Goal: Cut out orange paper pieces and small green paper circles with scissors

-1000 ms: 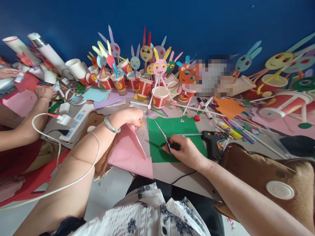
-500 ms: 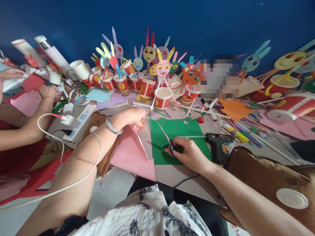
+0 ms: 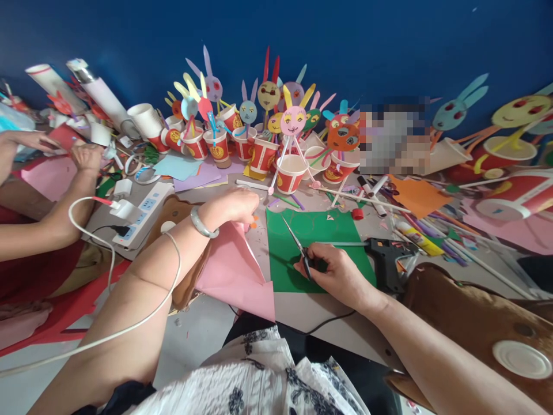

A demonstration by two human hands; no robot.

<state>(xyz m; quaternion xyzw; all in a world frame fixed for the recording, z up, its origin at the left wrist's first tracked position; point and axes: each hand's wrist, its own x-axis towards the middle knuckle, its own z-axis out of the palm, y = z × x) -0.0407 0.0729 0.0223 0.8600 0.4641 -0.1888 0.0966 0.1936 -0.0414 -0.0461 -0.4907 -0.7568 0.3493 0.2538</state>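
My hands are apart: my right hand is closed around the handles of the black scissors, and my left hand is curled at the top of the pink paper. I can't tell whether those left fingers pinch it, since the back of my hand covers them. The scissors stand over the green paper, which lies flat in front of me with faint rounded outlines along its far part; I can't tell if the blades touch it.

The grey table is crowded and strewn with scraps. Along its far side, against a dark blue wall, stand red paper cups with paper faces on stalks. A power strip lies to my left, near another person's arm. Right of the green paper are a black glue gun and an orange sheet.

My right hand hides part of the scissors' handles. A pixelated patch covers whatever is behind the cups on the right. My left forearm partly covers one brown plush thing, and another runs out of view at the right edge.
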